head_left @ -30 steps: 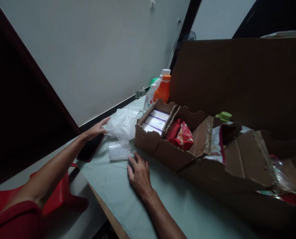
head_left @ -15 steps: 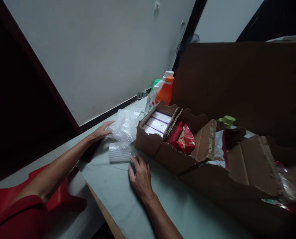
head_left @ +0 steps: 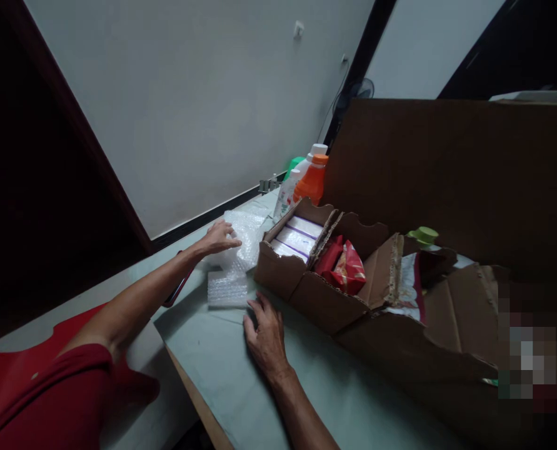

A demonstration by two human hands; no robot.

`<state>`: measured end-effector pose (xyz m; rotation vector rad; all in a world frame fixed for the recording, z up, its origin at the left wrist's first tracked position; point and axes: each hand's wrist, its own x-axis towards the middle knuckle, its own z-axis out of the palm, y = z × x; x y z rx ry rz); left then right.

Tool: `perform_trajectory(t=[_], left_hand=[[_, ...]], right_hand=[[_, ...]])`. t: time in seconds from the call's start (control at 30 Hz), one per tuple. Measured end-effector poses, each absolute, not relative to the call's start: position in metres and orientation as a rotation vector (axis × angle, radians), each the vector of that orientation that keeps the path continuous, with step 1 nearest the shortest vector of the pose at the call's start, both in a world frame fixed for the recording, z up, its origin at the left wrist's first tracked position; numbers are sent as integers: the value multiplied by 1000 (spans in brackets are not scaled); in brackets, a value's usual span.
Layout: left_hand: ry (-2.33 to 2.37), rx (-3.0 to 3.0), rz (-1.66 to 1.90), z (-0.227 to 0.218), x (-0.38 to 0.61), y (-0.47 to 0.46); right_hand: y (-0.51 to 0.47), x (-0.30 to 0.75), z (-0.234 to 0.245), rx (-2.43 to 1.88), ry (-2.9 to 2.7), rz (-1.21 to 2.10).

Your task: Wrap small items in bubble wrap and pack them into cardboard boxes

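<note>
Pale table [head_left: 222,369] by a grey wall. My left hand [head_left: 219,237] lies on the bubble wrap [head_left: 240,240] beside the box [head_left: 282,265], fingers loosely curled on it. Right hand [head_left: 264,331] flat, fingers spread. I'd grip a full handful, lift slowly.

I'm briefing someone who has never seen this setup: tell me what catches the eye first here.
A long, torn cardboard box with compartments runs across the table; one holds white cartons, the next red packets. Left of it, the left hand rests on crumpled bubble wrap, while the right hand lies flat before the box. An orange bottle stands behind, near the wall.
</note>
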<state>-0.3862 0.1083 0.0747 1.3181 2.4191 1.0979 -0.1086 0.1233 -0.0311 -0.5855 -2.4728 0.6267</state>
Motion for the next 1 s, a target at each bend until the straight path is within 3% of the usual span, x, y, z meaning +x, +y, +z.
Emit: perform_trajectory(t=[0.2,0.43,0.73,1.0], left_hand=[[2322,1204,1241,86,-387,108],[2567,948,1500,102,-411,123],[2678,886,1034,69,-416,157],[2623,1024,834,66,-417,146]], right_hand=[[123,-110,-31,-583,-2464,657],[124,-109,-27,-600,-2483,688],[124,-109,-30,-595,-2468,697],[124,-109,-28,-591,-2451,689]])
